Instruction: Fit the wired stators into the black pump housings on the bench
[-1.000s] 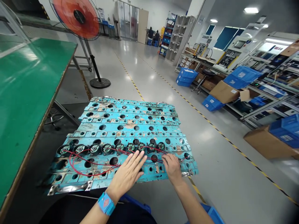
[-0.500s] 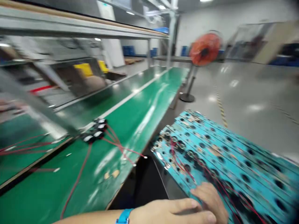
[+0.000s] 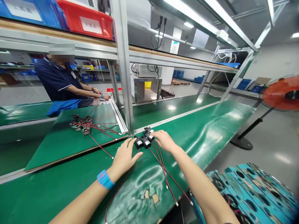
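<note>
Green tabletop (image 3: 187, 123) under a shelf (image 3: 177, 58), co-worker (image 3: 54, 81) far left, then a pile of round wired parts (image 3: 81, 125). Left hand (image 3: 123, 157) is spread, empty, just beside the black housings (image 3: 146, 142) near the metal post (image 3: 125, 71); right hand (image 3: 165, 141) has fingertips at them, can't tell if pinching. Looks like the reaching-in step, so next move probably calls for a grip clear of the red wires (image 3: 164, 168).

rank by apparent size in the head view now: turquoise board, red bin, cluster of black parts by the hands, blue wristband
1. Turquoise board, cut off by the frame
2. Red bin
3. Black parts and blue wristband: too alike to rank
</note>
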